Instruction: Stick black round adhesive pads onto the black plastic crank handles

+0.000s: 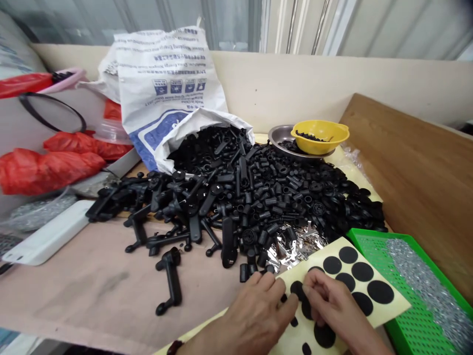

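A pale yellow backing sheet with round black adhesive pads lies tilted at the front right. My left hand rests on it, fingers bent and pressed down, thumb beside a black pad. Close to its right, my right hand has thumb and forefinger pinched at the edge of a black pad near the sheet's middle. The fingers partly cover that pad. Left of the hands, a single black crank-shaped plastic part lies on the brown table covering.
Behind the hands spreads a heap of black plastic parts, spilling from a white sack. Silvery metal clips lie before it. A green tray holds small shiny pieces. A yellow bowl sits on a metal dish. A wooden board leans right.
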A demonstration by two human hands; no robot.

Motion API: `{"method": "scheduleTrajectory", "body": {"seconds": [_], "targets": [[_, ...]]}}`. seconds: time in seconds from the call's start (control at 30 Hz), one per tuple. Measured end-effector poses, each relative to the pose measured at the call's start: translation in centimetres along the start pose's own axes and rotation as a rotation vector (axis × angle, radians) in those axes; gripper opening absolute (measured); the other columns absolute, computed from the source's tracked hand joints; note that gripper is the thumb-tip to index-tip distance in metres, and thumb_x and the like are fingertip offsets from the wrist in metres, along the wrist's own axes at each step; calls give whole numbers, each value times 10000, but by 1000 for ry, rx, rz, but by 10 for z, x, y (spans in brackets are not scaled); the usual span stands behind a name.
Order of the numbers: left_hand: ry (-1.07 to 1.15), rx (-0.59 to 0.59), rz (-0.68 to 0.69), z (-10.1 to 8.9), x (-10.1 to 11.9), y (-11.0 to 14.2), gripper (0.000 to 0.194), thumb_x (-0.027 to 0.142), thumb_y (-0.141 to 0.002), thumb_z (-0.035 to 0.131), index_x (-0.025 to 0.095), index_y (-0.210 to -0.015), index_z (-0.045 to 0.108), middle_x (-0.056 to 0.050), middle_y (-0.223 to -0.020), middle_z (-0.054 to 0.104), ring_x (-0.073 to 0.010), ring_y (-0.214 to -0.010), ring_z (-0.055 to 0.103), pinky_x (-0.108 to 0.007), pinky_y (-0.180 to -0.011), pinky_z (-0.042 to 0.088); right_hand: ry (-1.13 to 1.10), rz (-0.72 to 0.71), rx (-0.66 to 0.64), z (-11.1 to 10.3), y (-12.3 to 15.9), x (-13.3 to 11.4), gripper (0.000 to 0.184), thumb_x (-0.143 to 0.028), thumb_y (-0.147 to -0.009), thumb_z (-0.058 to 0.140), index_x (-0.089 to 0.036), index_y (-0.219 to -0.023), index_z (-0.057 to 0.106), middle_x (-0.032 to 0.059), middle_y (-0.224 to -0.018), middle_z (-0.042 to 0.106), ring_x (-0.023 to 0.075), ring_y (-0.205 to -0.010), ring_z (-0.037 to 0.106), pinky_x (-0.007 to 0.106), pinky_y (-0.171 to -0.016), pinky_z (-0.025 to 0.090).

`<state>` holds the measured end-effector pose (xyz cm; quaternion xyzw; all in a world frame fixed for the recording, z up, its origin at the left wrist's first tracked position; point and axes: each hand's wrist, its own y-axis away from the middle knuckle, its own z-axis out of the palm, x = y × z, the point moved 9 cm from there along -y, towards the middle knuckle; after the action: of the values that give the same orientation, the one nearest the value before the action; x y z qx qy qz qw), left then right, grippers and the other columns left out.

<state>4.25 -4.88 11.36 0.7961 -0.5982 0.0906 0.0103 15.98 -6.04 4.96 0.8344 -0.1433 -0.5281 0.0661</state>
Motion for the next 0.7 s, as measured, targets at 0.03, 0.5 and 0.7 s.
{"method": "scheduleTrajectory", "body": {"seconds": [0.03, 0.5, 0.7], "targets": [[-33, 8, -2, 3, 2, -4, 190, 173, -908, 479, 176, -1097, 492, -29, -887, 528, -191, -777, 467, -312, -668, 365, -16, 19, -1, 0, -1, 3, 211, -355, -860, 426, -229, -691, 431, -92, -448, 419, 102, -381, 433, 191, -380, 339], [-163, 65, -6, 10, 11, -16, 147, 167, -899, 458, 131, -1021, 530, -43, -878, 492, -202, -769, 436, -334, -651, 324, 61, -175, 20, -6, 7, -20, 196, -245, -836, 468, -227, -646, 424, -56, -622, 408, 118, -552, 448, 225, -493, 350], [-205, 53, 19, 15, 16, -16, 125, 182, -897, 452, 131, -955, 550, -39, -839, 472, -197, -724, 416, -335, -604, 309, 127, -259, 10, -3, 11, -22, 187, -182, -848, 454, -226, -668, 427, -42, -661, 445, 133, -587, 483, 237, -527, 389]]}}
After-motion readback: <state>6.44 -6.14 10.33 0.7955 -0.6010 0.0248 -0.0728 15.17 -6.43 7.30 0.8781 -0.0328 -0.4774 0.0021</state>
